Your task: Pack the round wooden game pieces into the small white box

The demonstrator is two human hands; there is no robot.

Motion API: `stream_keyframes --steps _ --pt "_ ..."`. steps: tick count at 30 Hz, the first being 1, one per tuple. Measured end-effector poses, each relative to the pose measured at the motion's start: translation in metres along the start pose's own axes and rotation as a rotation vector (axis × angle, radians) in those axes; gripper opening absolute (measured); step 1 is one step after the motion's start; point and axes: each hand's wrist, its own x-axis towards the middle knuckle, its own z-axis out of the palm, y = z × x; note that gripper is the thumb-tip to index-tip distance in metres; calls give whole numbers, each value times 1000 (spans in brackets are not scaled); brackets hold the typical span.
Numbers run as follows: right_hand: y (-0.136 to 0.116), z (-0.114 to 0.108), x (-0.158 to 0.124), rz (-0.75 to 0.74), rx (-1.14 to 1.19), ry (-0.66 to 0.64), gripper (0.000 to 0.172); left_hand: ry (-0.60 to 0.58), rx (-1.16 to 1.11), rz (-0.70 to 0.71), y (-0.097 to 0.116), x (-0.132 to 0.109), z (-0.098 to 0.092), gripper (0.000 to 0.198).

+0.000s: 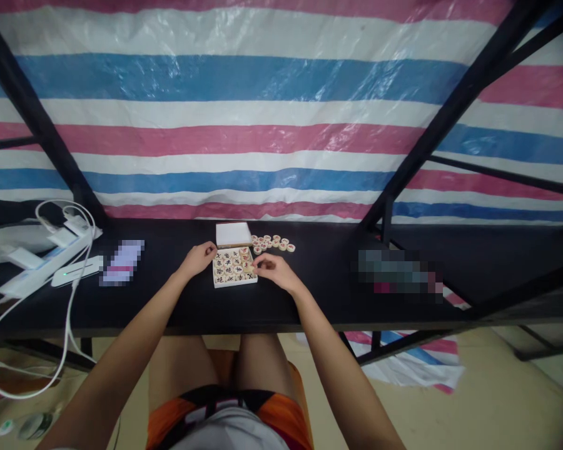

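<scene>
Ideally, light fingertips handle the round pieces point(228, 270) in the white box point(236, 284) at frame centre, the left hand point(201, 257) curled beside it and the right hand point(276, 270) bunched at its right edge, any grasp in either impossible to tell

On the worktop point(328, 300), a box point(237, 283) held rows of discs point(228, 270); behind it was the lid point(233, 234), with loose discs point(276, 239) to its right. A power strip point(49, 262) lay far left.

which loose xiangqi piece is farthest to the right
The xiangqi piece at the loose group's right end; the other loose pieces all lie left of it.
</scene>
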Motion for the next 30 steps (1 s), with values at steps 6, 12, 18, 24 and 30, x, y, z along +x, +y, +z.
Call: stream_keyframes --steps 6,12,18,24,30 --pt "5 6 -1 -27 -97 -100 10 -8 -11 -11 1 0 -1 22" --pt "-8 8 -4 -198 -241 -50 10 -5 -11 3 -1 1 0 21" --pt "-24 22 -10 -546 -562 7 18 0 -3 8 -4 2 2 21" --pt "-26 30 -10 -618 -692 -50 13 9 -11 6 -2 1 2 21" --pt "-28 26 -11 -588 -664 0 13 6 -16 -3 -1 1 1 20"
